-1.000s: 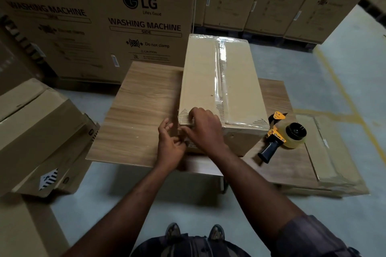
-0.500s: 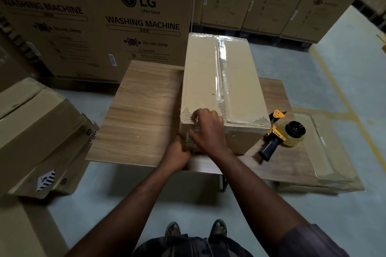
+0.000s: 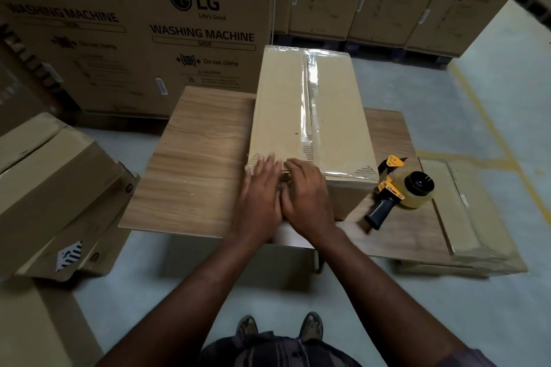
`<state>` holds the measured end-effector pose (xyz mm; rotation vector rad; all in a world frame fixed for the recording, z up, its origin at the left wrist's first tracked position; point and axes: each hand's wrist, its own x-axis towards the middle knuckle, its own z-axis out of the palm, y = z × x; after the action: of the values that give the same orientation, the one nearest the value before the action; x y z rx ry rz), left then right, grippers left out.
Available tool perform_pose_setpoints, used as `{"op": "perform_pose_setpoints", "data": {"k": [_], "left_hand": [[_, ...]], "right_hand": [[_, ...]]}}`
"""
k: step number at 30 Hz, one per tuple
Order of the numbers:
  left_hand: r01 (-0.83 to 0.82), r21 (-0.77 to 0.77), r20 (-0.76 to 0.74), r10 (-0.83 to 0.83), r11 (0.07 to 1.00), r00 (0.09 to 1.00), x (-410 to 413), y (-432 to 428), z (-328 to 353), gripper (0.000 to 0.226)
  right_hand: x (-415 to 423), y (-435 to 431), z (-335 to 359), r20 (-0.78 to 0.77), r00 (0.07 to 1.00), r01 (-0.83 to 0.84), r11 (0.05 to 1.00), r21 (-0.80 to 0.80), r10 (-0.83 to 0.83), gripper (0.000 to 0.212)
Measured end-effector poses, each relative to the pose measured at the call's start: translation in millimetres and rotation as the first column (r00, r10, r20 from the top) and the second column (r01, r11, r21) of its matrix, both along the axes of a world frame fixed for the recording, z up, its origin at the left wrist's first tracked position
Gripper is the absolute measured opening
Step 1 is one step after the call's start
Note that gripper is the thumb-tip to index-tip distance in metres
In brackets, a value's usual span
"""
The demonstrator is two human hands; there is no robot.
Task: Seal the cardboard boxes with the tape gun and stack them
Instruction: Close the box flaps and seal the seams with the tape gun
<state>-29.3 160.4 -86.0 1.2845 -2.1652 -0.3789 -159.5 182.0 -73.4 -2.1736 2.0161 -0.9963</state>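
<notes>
Pressing flat with left hand (image 3: 258, 198) and right hand (image 3: 307, 197) side by side on the near end of the box (image 3: 278, 104), fingers straight, probably holding nothing though blurry; box lying long way pointing away on the counter (image 3: 193, 164), tape gun (image 3: 399, 191) just right, nearer the right hand.

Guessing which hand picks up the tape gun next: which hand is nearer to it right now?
Right. The right hand rests on the near end of the box, left of the tape gun; the left hand sits beside the right one, farther left.
</notes>
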Motion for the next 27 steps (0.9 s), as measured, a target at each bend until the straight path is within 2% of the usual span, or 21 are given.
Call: {"op": "perform_pose_setpoints", "data": {"k": [2, 3, 5, 7, 13, 16, 20, 22, 25, 27], "left_hand": [[0.069, 0.031, 0.233, -0.075, 0.997, 0.970, -13.9, -2.9, -1.8, 0.070], [0.070, 0.030, 0.287, -0.076, 0.997, 0.955, -15.1, -3.6, -5.3, 0.073], [0.079, 0.009, 0.294, -0.078, 0.997, 0.953, -12.1, -3.3, -8.3, 0.077], [0.076, -0.005, 0.256, -0.073, 0.997, 0.964, -3.8, -4.0, -4.7, 0.075], [-0.084, 0.061, 0.185, 0.072, 0.995, 0.980, 18.8, -6.1, 6.5, 0.070], [-0.052, 0.068, 0.177, 0.039, 0.996, 0.983, -6.8, -3.0, 13.8, 0.071], [0.075, 0.052, 0.299, -0.087, 0.996, 0.950, -26.0, 1.5, 8.6, 0.071], [0.021, 0.055, 0.264, -0.035, 0.998, 0.964, -15.6, -1.5, 5.0, 0.069], [-0.167, 0.126, 0.136, 0.150, 0.978, 0.979, -1.0, -10.7, 6.4, 0.073], [-0.255, 0.177, 0.101, 0.240, 0.951, 0.966, -0.8, -15.8, 9.6, 0.077]], "right_hand": [[-7.4, 1.8, -8.3, -0.128, 0.991, -0.010, 0.991, 0.136, 0.028, 0.057], [-9.6, 4.5, -13.3, -0.203, 0.978, -0.007, 0.982, 0.189, 0.046, 0.062], [-20.4, 11.9, -20.4, -0.306, 0.950, 0.013, 0.969, 0.247, 0.065, 0.070], [-41.9, 19.7, -23.0, -0.336, 0.941, 0.072, 0.954, 0.290, 0.031, 0.075], [-124.0, 45.1, -17.3, -0.262, 0.924, 0.349, 0.892, 0.286, -0.277, 0.080], [-110.2, 36.8, -6.7, -0.227, 0.937, 0.326, 0.894, 0.306, -0.264, 0.083], [-91.2, 31.0, -7.1, -0.190, 0.975, 0.178, 0.926, 0.332, -0.119, 0.082], [-106.1, 30.0, -11.4, -0.167, 0.970, 0.227, 0.913, 0.339, -0.179, 0.083], [-141.4, 24.0, -9.0, -0.112, 0.937, 0.348, 0.855, 0.384, -0.331, 0.090], [-155.2, 19.2, -5.6, -0.060, 0.942, 0.326, 0.852, 0.410, -0.331, 0.088]]}}
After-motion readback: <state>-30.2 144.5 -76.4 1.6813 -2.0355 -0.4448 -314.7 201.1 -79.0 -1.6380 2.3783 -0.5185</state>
